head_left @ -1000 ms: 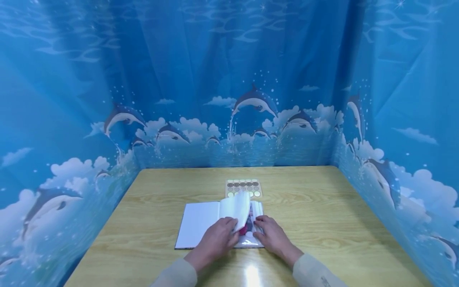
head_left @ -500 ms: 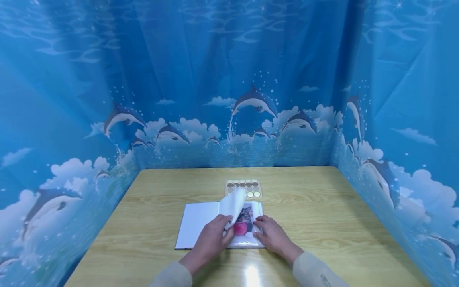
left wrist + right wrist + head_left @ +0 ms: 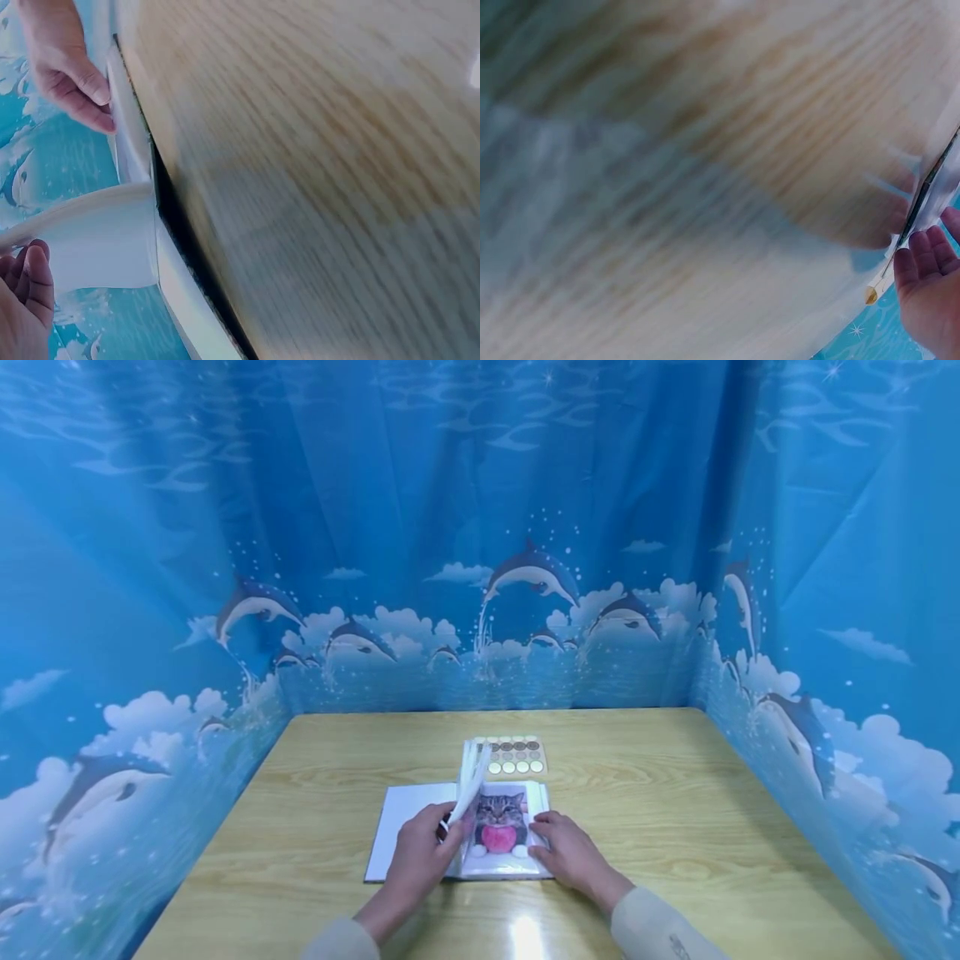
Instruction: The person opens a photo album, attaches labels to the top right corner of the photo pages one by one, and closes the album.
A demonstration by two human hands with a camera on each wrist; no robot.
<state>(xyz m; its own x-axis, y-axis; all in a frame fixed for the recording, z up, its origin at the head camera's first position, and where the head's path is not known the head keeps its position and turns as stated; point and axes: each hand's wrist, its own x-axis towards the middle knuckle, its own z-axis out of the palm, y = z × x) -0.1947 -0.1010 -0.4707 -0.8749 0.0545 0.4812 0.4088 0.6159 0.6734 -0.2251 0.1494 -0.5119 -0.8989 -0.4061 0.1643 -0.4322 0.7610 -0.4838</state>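
A photo album (image 3: 408, 810) lies spread on the table, its white inside cover to the left. My left hand (image 3: 420, 847) pinches a bundle of pages (image 3: 470, 777), which stands raised near the spine; these pages (image 3: 101, 244) also show in the left wrist view, curving up to the fingers. On the right half, a cat photo (image 3: 500, 814) with a pink round shape is uncovered. My right hand (image 3: 573, 852) holds the album's right edge between thumb and fingers. In the right wrist view, that hand (image 3: 930, 289) is partly cut off by the frame.
Behind the album lies a flat board with rows of round discs (image 3: 517, 756), partly covered by the raised pages. The wooden table (image 3: 300, 793) reaches back to a blue dolphin-print curtain (image 3: 405, 652) on three sides.
My left hand has moved left, swinging the pages up and leftward, so the whole cat photo now shows. My right hand has stayed at the album's right edge.
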